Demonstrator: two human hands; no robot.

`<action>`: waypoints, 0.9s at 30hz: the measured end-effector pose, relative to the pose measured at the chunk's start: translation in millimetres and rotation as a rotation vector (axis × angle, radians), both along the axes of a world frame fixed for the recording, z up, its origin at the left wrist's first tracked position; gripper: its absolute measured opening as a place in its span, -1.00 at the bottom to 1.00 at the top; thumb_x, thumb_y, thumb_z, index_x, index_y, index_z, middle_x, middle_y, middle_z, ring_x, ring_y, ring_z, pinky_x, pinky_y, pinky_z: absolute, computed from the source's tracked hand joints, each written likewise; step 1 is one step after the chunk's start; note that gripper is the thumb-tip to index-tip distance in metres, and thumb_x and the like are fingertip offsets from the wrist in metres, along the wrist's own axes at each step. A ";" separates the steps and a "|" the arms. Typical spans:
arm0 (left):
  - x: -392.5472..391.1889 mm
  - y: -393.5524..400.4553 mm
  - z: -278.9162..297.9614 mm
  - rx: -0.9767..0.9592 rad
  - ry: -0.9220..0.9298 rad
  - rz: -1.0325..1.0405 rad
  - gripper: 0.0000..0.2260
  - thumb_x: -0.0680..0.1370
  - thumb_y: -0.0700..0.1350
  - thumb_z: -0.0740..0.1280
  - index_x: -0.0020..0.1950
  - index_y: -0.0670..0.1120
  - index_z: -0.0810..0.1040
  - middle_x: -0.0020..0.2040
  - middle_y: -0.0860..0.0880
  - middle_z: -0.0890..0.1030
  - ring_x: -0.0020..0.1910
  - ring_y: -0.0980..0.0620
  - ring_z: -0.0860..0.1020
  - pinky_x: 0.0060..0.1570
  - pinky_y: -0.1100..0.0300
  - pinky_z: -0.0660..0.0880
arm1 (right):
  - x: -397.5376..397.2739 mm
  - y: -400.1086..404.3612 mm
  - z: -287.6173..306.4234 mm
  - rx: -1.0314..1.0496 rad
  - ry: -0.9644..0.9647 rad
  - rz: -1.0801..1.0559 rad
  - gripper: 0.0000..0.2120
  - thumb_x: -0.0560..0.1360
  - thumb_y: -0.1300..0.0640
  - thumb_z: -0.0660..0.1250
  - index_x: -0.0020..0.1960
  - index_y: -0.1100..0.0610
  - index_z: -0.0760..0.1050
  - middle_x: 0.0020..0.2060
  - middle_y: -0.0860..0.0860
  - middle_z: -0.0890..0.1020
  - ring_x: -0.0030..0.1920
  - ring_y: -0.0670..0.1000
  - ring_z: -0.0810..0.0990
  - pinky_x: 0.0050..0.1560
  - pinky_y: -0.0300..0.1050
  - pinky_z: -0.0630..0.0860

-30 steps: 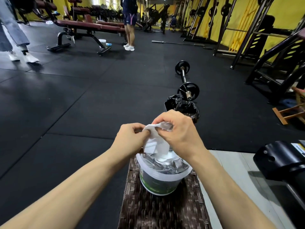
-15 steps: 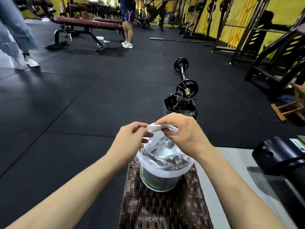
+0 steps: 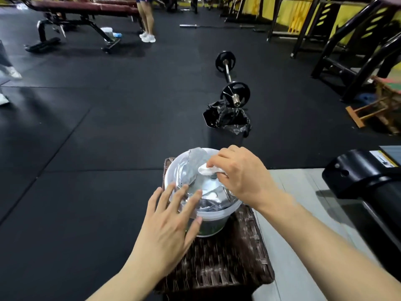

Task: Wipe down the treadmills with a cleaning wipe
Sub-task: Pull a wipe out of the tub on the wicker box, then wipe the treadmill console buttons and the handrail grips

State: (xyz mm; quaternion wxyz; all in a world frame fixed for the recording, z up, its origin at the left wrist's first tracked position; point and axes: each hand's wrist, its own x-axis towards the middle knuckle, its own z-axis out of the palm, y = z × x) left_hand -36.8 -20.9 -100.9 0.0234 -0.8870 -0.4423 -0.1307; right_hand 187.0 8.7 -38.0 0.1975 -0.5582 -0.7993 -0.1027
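Observation:
A white tub of wipes (image 3: 213, 216) with a torn silver foil seal stands on a brown woven stool (image 3: 227, 261). My right hand (image 3: 240, 174) pinches a crumpled white wipe (image 3: 208, 170) just above the tub's opening. My left hand (image 3: 171, 222) lies with straight, spread fingers on the tub's near-left rim and foil. At the right edge, the black front housing of a treadmill (image 3: 364, 172) shows with a yellow warning label on it.
A black bin lined with a black bag (image 3: 227, 122) stands just beyond the tub. A barbell (image 3: 230, 79) lies on the black rubber floor behind it. Weight benches, racks and a standing person (image 3: 146, 20) are farther back. A grey platform (image 3: 290, 192) runs under the treadmill.
My left hand has let go of the wipe and dropped flat onto the tub's rim. My right hand keeps the wipe, now bunched small. The view has tilted down toward the tub.

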 end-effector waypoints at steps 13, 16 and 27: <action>24.9 -10.1 117.9 -0.125 0.129 -0.039 -0.58 0.57 0.06 0.18 0.35 -0.06 0.54 0.36 -0.15 0.54 0.36 -0.21 0.49 0.39 -0.22 0.37 | 20.4 -61.1 58.1 -0.201 0.400 -0.336 -0.74 0.42 0.24 0.43 0.08 0.04 0.55 -0.04 -0.07 0.55 -0.02 0.03 0.49 0.04 -0.06 0.41; 41.4 -10.8 180.2 -0.153 0.135 -0.066 -0.61 0.55 0.04 0.18 0.31 -0.04 0.54 0.34 -0.12 0.54 0.33 -0.21 0.51 0.38 -0.20 0.38 | 30.4 -75.4 107.5 -0.245 0.470 -0.424 -0.75 0.44 0.23 0.42 0.09 0.03 0.55 -0.03 -0.08 0.55 -0.01 0.01 0.48 0.05 -0.01 0.44; 109.3 -33.2 441.6 -0.181 0.025 -0.241 -0.67 0.55 0.03 0.17 0.16 -0.05 0.61 0.13 -0.03 0.60 0.12 -0.14 0.57 0.29 -0.05 0.33 | 62.8 -158.8 356.1 -0.231 0.685 -0.669 -0.70 0.42 0.22 0.42 0.11 -0.03 0.54 -0.03 -0.17 0.54 -0.03 -0.09 0.46 0.02 -0.07 0.48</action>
